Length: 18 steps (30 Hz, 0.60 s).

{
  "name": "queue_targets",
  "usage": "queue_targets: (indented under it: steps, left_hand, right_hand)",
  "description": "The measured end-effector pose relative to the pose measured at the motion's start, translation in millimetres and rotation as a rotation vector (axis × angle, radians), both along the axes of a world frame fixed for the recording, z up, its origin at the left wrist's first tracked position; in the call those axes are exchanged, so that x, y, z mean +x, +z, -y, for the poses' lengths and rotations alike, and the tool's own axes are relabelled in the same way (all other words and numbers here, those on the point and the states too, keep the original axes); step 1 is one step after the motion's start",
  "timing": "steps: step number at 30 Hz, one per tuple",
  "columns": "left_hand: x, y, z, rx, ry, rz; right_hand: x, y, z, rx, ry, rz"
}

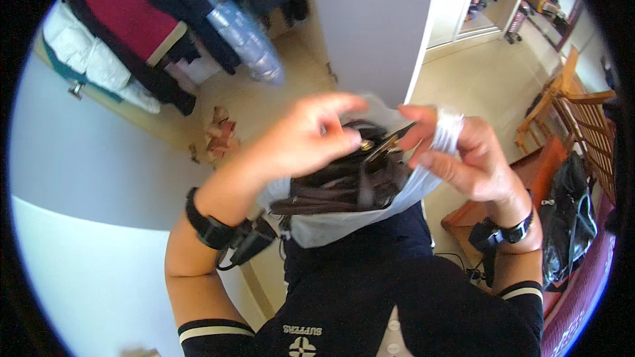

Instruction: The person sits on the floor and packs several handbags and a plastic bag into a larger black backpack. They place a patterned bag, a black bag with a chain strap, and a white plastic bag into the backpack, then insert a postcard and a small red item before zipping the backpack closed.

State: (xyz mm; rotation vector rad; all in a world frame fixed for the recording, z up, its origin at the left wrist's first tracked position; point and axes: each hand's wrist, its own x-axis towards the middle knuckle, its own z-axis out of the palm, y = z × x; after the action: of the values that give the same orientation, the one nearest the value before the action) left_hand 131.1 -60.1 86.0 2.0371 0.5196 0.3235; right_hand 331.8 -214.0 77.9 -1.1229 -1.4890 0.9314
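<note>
A white plastic bag (342, 228) hangs before my torso, its mouth spread upward. Inside sit dark brown leather bags (327, 193), one with gold-coloured metal fittings (366, 145). The bag's twisted handle is looped round the fingers of my right hand (476, 163), at the mouth's right side. My left hand (322, 134) is motion-blurred over the left part of the opening. Its thumb and forefinger are apart, with nothing visible between them; the other fingers are mostly hidden. Part of the white plastic shows below my left wrist.
Clothes (129, 15) hang in an open wardrobe at upper left, near a grey door panel (372, 25). To the right stand a wooden chair (580, 104), a black glossy bag (568, 218) and an orange-brown bag (540, 163). Crumpled tan items (221, 134) lie low by the wardrobe.
</note>
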Motion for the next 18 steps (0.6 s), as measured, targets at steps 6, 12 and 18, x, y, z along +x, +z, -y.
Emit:
queue_targets:
  steps: [6, 12, 18]
  left_hand:
    - [-77, 60, -13, -0.445, 0.278, 0.446]
    - [-96, 47, 10, -0.425, 0.323, 0.523]
    - [-99, 28, 30, -0.572, 0.231, 0.655]
  right_hand:
    - [-46, -26, -37, 0.431, 0.309, 0.449]
    - [-95, -54, -50, 0.372, 0.215, 0.887]
    - [-121, -60, -58, 0.429, 0.21, 0.994]
